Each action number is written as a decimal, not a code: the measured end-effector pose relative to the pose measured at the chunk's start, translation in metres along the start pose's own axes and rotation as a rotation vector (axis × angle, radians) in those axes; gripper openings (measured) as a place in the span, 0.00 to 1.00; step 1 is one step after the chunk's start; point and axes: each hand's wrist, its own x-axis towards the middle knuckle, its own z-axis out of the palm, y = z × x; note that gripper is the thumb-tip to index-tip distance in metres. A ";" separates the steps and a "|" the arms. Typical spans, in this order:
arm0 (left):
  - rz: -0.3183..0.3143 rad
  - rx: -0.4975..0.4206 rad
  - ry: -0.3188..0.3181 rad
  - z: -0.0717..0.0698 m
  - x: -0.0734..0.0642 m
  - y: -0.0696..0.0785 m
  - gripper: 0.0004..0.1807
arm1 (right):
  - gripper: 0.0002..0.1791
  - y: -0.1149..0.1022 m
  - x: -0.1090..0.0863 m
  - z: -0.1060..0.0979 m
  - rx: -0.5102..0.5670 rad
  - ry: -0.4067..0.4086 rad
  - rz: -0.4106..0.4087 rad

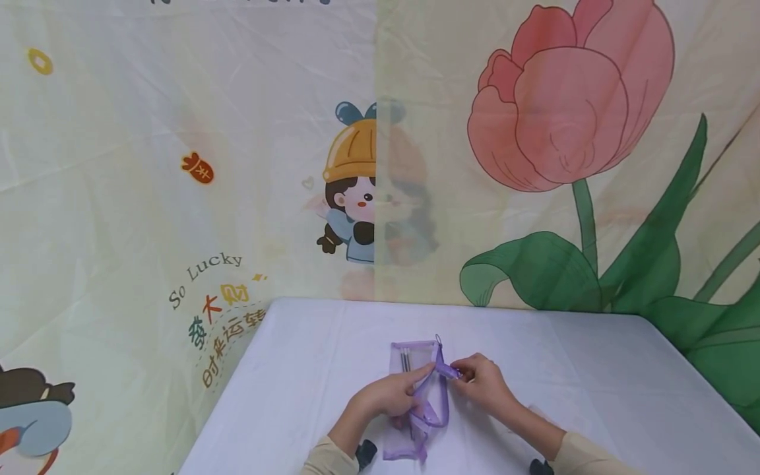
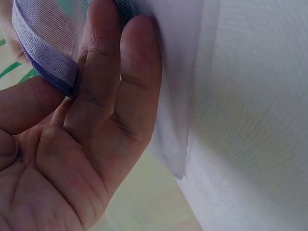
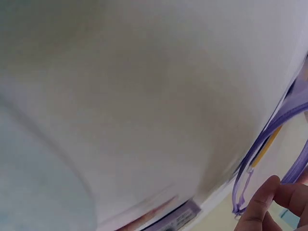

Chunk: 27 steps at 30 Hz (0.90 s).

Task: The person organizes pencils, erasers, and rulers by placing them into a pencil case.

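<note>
A purple see-through mesh zipper pouch (image 1: 399, 452) lies on the white table with its zipper side spread apart. Several thin sticks (image 1: 406, 360), like pencils or pens, show through the mesh. My left hand (image 1: 388, 394) holds the pouch at its opening. In the left wrist view its thumb and fingers pinch the purple zipper edge (image 2: 45, 62), with other fingers against the mesh. The right hand (image 1: 483, 382) pinches a purple strip (image 1: 446, 371) at the opening's far right. In the right wrist view its fingertips are at the purple-trimmed edge (image 3: 294, 166), near an orange stick (image 3: 266, 148).
A purple-edged item with a pale label (image 3: 175, 217) and a reddish stick (image 3: 144, 214) appear low in the right wrist view. A pale clear item (image 1: 539, 414) sits beside the right forearm. Printed cloth (image 1: 237, 165) hangs behind the table (image 1: 320, 336).
</note>
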 end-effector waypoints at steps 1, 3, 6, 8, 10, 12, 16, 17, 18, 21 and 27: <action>-0.001 -0.002 0.001 0.000 0.000 0.000 0.43 | 0.15 -0.001 -0.001 0.001 0.003 -0.001 -0.013; -0.002 -0.005 0.001 0.000 0.000 0.000 0.42 | 0.16 -0.002 -0.003 0.002 0.008 -0.010 -0.042; -0.007 -0.006 0.000 -0.001 0.000 0.001 0.42 | 0.16 -0.004 -0.006 0.004 0.005 -0.027 -0.077; -0.007 -0.005 0.000 -0.001 0.000 0.001 0.42 | 0.16 -0.004 -0.008 0.005 0.003 -0.045 -0.097; -0.010 -0.003 0.002 -0.001 0.000 0.001 0.42 | 0.16 -0.004 -0.009 0.006 -0.003 -0.062 -0.125; -0.016 -0.002 0.004 -0.001 0.000 0.001 0.42 | 0.15 -0.003 -0.009 0.007 -0.004 -0.080 -0.163; -0.028 -0.006 0.013 -0.001 0.002 0.003 0.42 | 0.15 -0.002 -0.007 0.006 0.000 -0.114 -0.226; -0.028 -0.006 0.015 -0.001 0.002 0.004 0.42 | 0.15 -0.003 -0.007 0.006 0.004 -0.123 -0.226; -0.027 -0.007 0.016 -0.001 0.003 0.004 0.43 | 0.15 -0.003 -0.007 0.006 0.009 -0.133 -0.222; -0.019 -0.007 0.018 -0.001 0.005 0.005 0.43 | 0.14 -0.004 -0.005 0.007 0.019 -0.160 -0.202; -0.019 -0.019 0.023 -0.001 0.010 0.005 0.44 | 0.15 -0.007 -0.003 0.006 0.047 -0.212 -0.169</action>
